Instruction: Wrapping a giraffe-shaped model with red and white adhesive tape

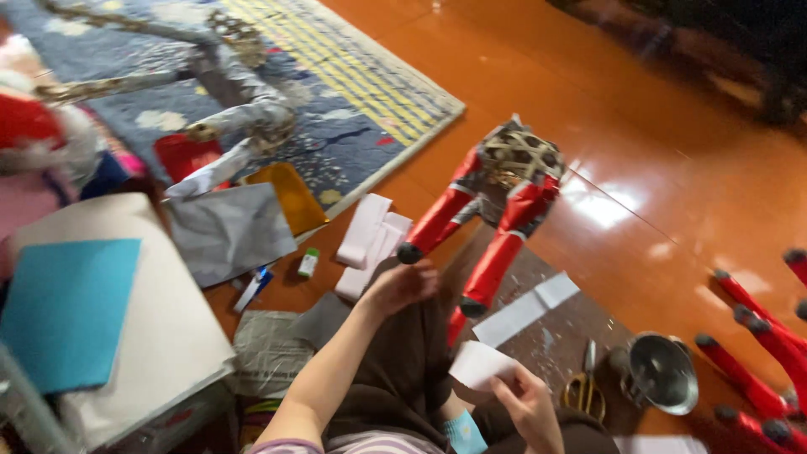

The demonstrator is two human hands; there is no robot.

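My right hand pinches a small white piece of paper above my lap at the lower middle. Just ahead, my left hand is stretched forward with fingers curled, hovering near the black-tipped legs of a red paper-covered frame figure that lies on the orange floor. Whether the left hand grips anything is blurred. A white paper strip lies on a dark mat between the two hands.
Scissors and a small metal pot sit at lower right, red black-tipped sticks beyond. A silver-wrapped frame lies on a blue rug. Grey, orange, white and blue sheets, folded pink paper and a glue stick lie left.
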